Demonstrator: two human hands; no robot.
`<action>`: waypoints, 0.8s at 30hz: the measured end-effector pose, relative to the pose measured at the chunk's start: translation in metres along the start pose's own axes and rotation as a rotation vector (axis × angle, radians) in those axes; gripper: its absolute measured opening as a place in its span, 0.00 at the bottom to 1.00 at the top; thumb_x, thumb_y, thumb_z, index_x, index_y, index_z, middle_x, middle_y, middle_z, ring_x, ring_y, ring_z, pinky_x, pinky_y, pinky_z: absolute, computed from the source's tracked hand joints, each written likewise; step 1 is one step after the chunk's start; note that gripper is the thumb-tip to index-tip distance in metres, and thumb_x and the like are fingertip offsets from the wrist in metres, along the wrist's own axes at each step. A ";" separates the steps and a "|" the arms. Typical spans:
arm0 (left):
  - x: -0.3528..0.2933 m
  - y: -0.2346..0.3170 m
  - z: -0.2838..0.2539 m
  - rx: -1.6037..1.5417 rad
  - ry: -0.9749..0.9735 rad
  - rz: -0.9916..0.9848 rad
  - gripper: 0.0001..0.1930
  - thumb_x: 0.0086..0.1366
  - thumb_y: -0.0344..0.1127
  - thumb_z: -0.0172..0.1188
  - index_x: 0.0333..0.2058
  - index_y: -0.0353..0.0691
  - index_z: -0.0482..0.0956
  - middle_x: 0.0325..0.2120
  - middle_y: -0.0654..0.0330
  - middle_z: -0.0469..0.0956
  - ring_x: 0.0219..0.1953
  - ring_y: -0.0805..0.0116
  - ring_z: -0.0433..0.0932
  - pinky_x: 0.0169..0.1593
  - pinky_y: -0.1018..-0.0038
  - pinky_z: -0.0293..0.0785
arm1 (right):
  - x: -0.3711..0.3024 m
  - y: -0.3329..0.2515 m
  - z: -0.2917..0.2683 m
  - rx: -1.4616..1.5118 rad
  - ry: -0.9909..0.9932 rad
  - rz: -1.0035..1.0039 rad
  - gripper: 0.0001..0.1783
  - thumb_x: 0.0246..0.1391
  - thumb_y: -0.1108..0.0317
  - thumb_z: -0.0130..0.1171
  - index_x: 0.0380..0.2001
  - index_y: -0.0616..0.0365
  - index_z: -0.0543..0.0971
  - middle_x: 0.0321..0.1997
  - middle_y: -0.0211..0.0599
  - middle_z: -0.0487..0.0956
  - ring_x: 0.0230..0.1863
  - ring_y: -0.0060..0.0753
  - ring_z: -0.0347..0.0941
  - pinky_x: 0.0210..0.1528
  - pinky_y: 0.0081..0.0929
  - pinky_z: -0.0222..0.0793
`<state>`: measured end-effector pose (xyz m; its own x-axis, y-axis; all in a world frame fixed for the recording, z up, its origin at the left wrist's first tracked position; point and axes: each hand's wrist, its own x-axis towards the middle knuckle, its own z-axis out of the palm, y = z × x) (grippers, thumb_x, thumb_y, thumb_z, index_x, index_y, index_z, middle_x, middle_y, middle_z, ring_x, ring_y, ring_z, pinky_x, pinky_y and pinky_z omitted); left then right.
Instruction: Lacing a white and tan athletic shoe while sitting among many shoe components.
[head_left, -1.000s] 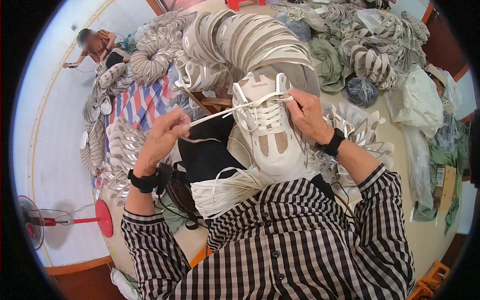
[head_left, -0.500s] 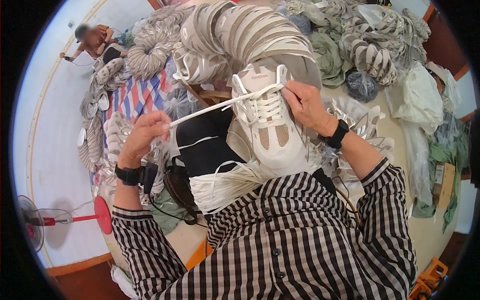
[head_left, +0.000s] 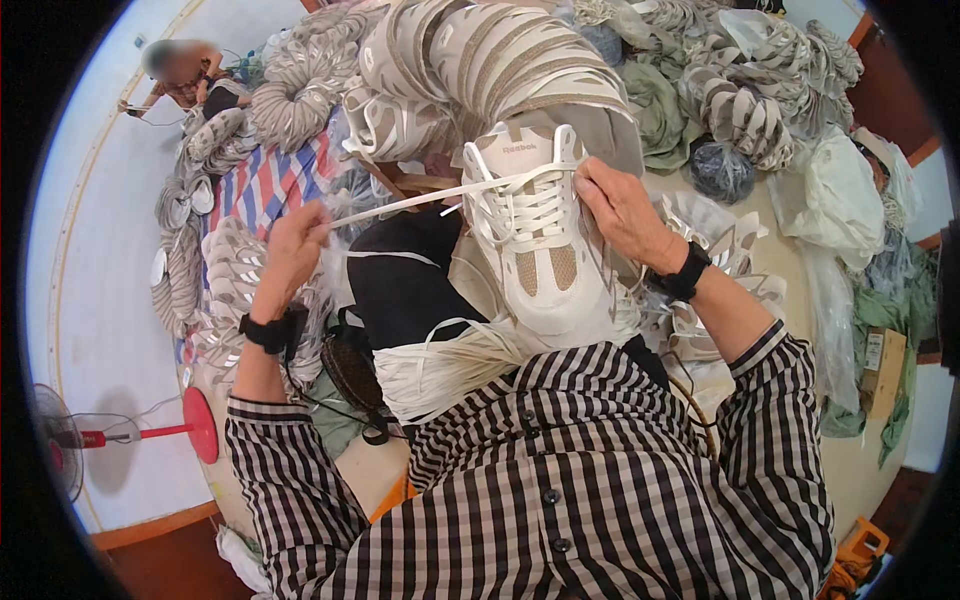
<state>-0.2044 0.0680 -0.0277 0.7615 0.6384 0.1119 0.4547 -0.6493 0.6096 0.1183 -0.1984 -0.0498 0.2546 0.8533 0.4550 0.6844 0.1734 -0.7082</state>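
Raised since earlier, my left hand [head_left: 290, 250] pinches the lace [head_left: 410, 204] taut across the toe-toward-me shoe [head_left: 536, 245]; right hand [head_left: 625, 215], nearer, pinches its edge.

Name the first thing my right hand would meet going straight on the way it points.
Most likely the pale laced shoe, at its right-hand eyelet edge: the right hand points up and leftward, fingertips beside that edge. Whether they touch it is hard to tell.
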 end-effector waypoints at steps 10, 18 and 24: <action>0.013 0.027 0.054 0.454 0.418 0.409 0.08 0.54 0.25 0.53 0.34 0.37 0.72 0.30 0.52 0.73 0.34 0.50 0.73 0.37 0.63 0.70 | -0.005 0.007 -0.008 0.045 -0.109 0.171 0.08 0.58 0.67 0.48 0.30 0.62 0.69 0.23 0.48 0.70 0.25 0.49 0.64 0.31 0.35 0.63; 0.009 0.143 0.120 0.031 0.272 0.485 0.10 0.51 0.33 0.63 0.28 0.35 0.74 0.25 0.55 0.74 0.29 0.55 0.74 0.35 0.68 0.70 | 0.024 -0.032 -0.005 -0.264 0.048 -0.262 0.10 0.49 0.70 0.57 0.37 0.58 0.73 0.34 0.39 0.74 0.32 0.43 0.72 0.33 0.33 0.68; 0.019 0.140 0.134 0.038 0.255 0.438 0.08 0.53 0.32 0.60 0.26 0.35 0.72 0.22 0.55 0.72 0.26 0.58 0.73 0.31 0.69 0.68 | 0.032 -0.016 0.004 -0.348 -0.105 -0.244 0.10 0.47 0.72 0.56 0.36 0.57 0.74 0.33 0.40 0.73 0.35 0.47 0.73 0.33 0.38 0.68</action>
<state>-0.0644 -0.0659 -0.0453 0.7494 0.3802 0.5421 0.1379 -0.8904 0.4338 0.1129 -0.1726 -0.0260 -0.0011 0.8564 0.5163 0.9100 0.2150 -0.3545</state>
